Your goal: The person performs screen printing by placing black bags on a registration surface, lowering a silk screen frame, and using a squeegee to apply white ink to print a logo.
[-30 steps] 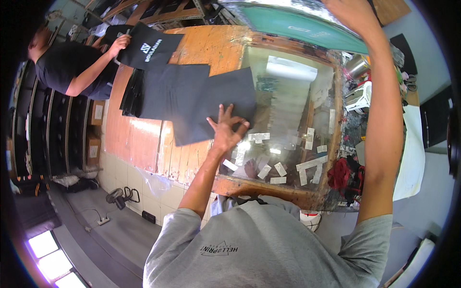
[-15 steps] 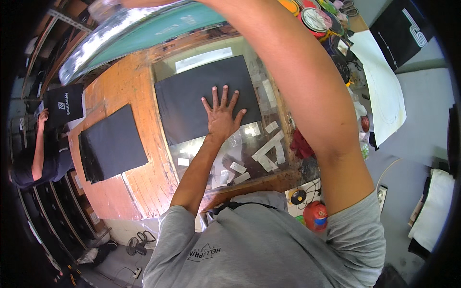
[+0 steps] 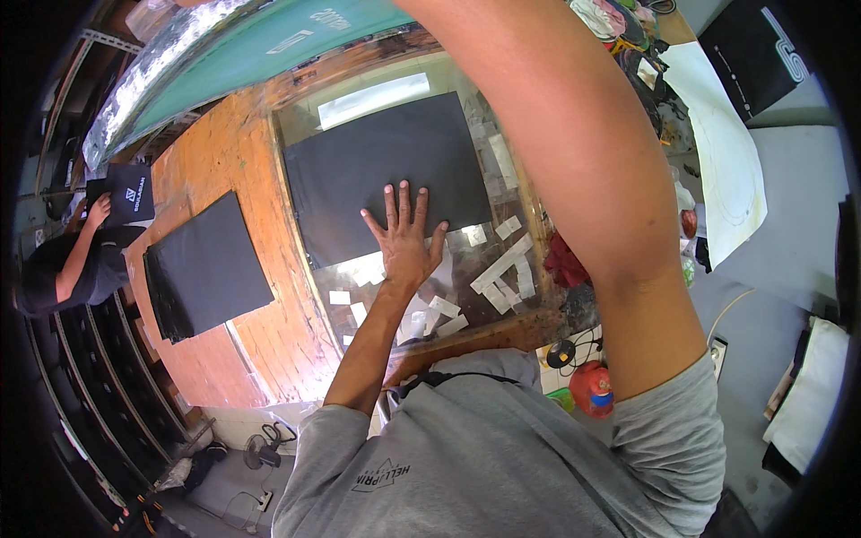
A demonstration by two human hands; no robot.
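Note:
A flat black sheet (image 3: pixel 377 152), possibly a bag, lies on the glass panel (image 3: pixel 448 305) set into the wooden table. My left hand (image 3: pixel 408 251) rests on its near edge, palm down with fingers spread, holding nothing. Above the far side of the table, a green printing screen (image 3: pixel 269 45) in a silvery frame is tilted up. My right arm (image 3: pixel 574 134) reaches up and across past the top edge of the view, so my right hand and its grip do not show.
A stack of black sheets (image 3: pixel 211 269) lies on the table's left part. White tape pieces (image 3: pixel 502 264) dot the glass. Further left, a co-worker's hand (image 3: pixel 99 211) holds a printed black bag (image 3: pixel 132 193) near racks (image 3: pixel 90 377). Cluttered containers (image 3: pixel 619 27) stand at the far right.
My left hand has slid toward me on the black sheet, still spread. The screen appears shifted, and more of its green mesh shows. The co-worker's hand and bag have moved.

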